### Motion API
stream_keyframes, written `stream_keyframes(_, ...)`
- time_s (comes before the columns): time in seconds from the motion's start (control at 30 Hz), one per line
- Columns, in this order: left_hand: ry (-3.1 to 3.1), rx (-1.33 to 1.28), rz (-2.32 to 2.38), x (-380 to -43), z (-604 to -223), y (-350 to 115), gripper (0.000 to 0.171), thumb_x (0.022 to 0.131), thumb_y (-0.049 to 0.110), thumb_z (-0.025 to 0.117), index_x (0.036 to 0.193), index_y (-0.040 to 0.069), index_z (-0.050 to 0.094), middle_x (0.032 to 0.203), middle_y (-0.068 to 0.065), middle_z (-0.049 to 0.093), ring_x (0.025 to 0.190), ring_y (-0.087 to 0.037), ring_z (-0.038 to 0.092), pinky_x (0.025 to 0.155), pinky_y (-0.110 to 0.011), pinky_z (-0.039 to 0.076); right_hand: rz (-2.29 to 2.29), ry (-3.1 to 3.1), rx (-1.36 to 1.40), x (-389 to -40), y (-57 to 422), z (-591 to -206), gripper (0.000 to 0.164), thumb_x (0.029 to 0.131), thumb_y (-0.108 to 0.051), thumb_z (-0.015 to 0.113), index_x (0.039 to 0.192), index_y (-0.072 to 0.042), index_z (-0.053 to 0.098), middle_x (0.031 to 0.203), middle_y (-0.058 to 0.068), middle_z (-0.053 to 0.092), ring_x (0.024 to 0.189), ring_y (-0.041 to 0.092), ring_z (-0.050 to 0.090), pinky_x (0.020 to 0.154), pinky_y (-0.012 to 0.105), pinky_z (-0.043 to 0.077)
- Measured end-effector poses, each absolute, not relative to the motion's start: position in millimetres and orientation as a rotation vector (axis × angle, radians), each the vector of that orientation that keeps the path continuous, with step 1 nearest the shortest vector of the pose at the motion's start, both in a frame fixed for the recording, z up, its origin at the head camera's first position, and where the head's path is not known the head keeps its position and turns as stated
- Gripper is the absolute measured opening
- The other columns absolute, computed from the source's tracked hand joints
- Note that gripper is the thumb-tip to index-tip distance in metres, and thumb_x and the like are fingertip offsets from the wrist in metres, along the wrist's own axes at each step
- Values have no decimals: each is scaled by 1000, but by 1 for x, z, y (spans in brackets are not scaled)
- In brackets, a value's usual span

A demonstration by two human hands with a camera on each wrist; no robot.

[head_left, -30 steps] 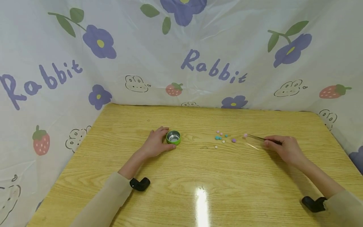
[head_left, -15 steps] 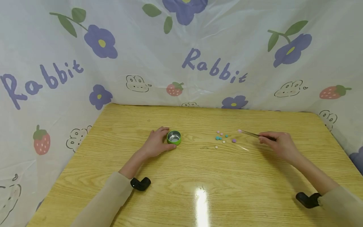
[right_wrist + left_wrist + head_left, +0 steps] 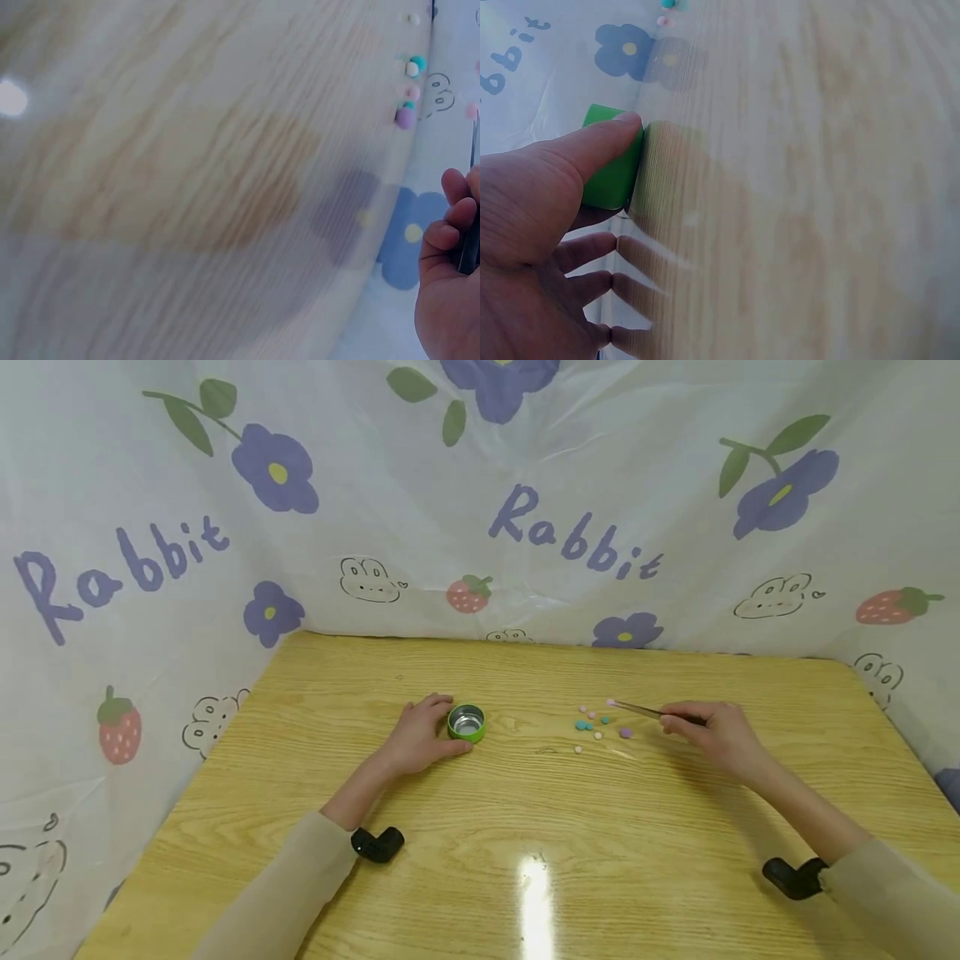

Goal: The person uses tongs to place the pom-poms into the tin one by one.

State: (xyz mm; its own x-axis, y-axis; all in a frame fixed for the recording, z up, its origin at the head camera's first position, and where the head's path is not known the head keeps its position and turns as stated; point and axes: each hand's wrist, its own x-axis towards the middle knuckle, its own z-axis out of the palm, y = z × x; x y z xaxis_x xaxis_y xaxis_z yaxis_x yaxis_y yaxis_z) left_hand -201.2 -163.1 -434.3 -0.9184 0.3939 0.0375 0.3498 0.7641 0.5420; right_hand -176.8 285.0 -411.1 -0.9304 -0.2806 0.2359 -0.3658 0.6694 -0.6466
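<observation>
My left hand (image 3: pixel 418 739) holds a small round tin (image 3: pixel 467 738), bright green outside and silvery inside, standing with its mouth up on the table. In the left wrist view the thumb lies along the tin's green wall (image 3: pixel 615 180), and the other fingertips rest on the tabletop. My right hand (image 3: pixel 720 737) pinches dark-handled tweezers (image 3: pixel 647 709), which point left. A pale pink ball (image 3: pixel 611 702) sits at their tips, raised above the table. Below and left of it lie several small balls, among them a purple ball (image 3: pixel 626 733) and a teal ball (image 3: pixel 581 725).
The wooden table (image 3: pixel 480 827) ends at the back against a white curtain (image 3: pixel 420 510) printed with flowers, rabbits and strawberries. Black camera mounts sit at the left wrist (image 3: pixel 377 845) and right wrist (image 3: pixel 793 878). A bright light reflection shows on the near tabletop.
My right hand has moved left with the tweezers and pink ball, bringing them close to the loose balls. The left hand stays on the tin; the head view has shifted slightly.
</observation>
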Motion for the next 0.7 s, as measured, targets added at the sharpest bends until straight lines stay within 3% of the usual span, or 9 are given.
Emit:
stream_keyframes(0.2, 2872, 601, 863, -201, -434, -163, 72, 88, 36, 83, 142, -4, 57, 149, -21, 49, 140, -40, 44, 117, -66, 17, 1129, -2759, 572, -182, 265, -406, 22, 98, -8, 70, 115, 4, 76, 93, 13, 77, 86, 31, 74, 66, 20, 53)
stream_keyframes(0.47, 2872, 601, 857, -200, -434, -163, 73, 88, 36, 83, 142, -4, 56, 150, -22, 48, 140, -40, 43, 117, -66, 16, 1145, -2778, 614, -190, 241, -405, 24, 100, -11, 69, 119, 1, 76, 107, 16, 76, 89, 28, 73, 67, 24, 54)
stream_keyframes(0.7, 2878, 609, 838, -202, -434, -163, 73, 88, 37, 83, 142, -4, 56, 151, -22, 48, 142, -40, 41, 118, -65, 16, 1217, -2728, 640, -197, 228, -399, 23, 101, -8, 67, 119, 3, 75, 105, 17, 76, 91, 33, 73, 68, 22, 54)
